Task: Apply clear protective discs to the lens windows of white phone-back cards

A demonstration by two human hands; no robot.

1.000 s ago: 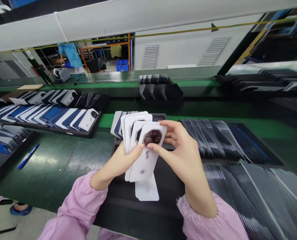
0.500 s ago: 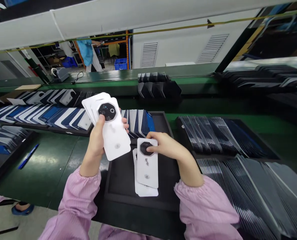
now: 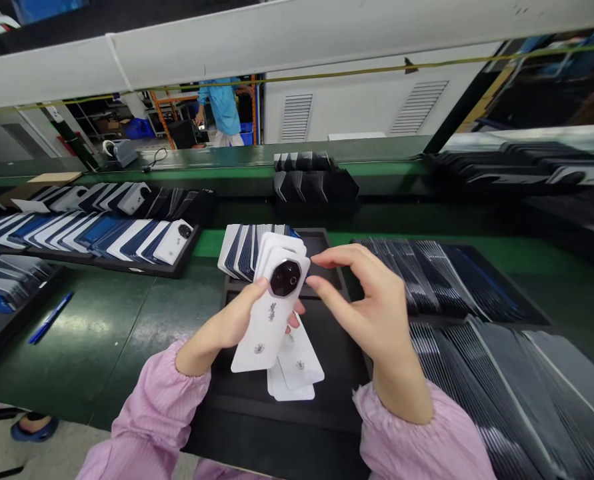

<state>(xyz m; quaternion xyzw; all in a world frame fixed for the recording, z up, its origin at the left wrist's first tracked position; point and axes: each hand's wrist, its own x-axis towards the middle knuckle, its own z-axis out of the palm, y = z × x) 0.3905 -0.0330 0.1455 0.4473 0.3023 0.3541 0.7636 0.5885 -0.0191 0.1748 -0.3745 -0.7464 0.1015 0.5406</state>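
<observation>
My left hand (image 3: 237, 313) grips a small fanned stack of white phone back covers (image 3: 261, 337), thumb on the front near the black octagonal camera area (image 3: 285, 278), fingers behind. At the stack's upper right corner, my right hand (image 3: 367, 300) has its thumb and forefinger apart, their tips very close to the edge; whether they touch it I cannot tell. Below the stack, more white covers (image 3: 301, 367) lie overlapping on a black tray (image 3: 334, 353), partly hidden. Behind, a row of white and blue covers (image 3: 237, 250) leans in the tray's far part.
Trays of leaning covers (image 3: 121, 237) line the left side, with a blue pen (image 3: 51, 319) on the green bench (image 3: 121, 320). Dark sheets (image 3: 427, 277) and grey ones (image 3: 507, 393) stand in rows at right. A person in blue (image 3: 225, 110) is beyond the bench.
My left hand has brought its stack right and closer to the tray's middle. My right hand has let go of the cover on the tray, risen beside the stack and spread its fingers.
</observation>
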